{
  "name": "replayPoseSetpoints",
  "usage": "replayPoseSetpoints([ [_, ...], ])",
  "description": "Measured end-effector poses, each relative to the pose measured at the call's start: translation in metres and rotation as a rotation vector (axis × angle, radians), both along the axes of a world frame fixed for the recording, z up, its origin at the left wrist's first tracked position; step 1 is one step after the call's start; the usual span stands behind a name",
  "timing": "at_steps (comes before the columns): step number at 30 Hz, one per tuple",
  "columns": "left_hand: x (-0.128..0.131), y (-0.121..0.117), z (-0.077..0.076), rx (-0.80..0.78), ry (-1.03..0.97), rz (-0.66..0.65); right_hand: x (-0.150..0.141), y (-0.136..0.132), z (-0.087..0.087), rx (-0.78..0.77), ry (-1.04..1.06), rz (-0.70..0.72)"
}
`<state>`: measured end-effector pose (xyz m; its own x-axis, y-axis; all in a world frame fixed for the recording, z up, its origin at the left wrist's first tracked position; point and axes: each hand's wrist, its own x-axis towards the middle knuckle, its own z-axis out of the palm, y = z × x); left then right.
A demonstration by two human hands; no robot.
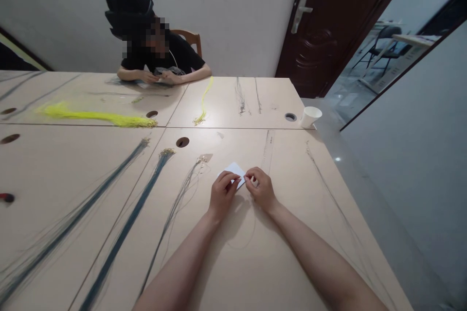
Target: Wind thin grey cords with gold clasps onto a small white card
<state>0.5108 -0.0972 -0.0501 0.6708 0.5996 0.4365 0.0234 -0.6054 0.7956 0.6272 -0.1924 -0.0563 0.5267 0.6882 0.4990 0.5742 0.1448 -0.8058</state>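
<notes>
My left hand (223, 193) is closed, thumb and forefinger pinched together above a small white card (233, 169) on the table. Facing it a short gap away, my right hand (260, 188) pinches in the same way. Between the fingertips is a thin cord, too fine to make out fully; a faint loop of it (253, 235) curves over the tabletop below my hands. Left of my hands lies a loose bundle of grey cords (178, 199) with small metal ends beside a scrap of clear film (206, 158).
Blue-grey cord bundles (127, 223) and a yellow bundle (98, 116) lie to the left. A clear ruler (268, 150) lies beyond my right hand. A paper cup (311, 117) stands at the table's right edge. Across the table, a person (160, 65) handles cords.
</notes>
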Motion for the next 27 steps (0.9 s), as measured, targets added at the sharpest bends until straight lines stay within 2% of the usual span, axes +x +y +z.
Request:
replayPoseSetpoints([
  [27, 0.0010, -0.0002, -0.0002, 0.016, -0.023, 0.000, -0.0008, -0.0002, 0.0023, -0.021, -0.007, 0.012],
])
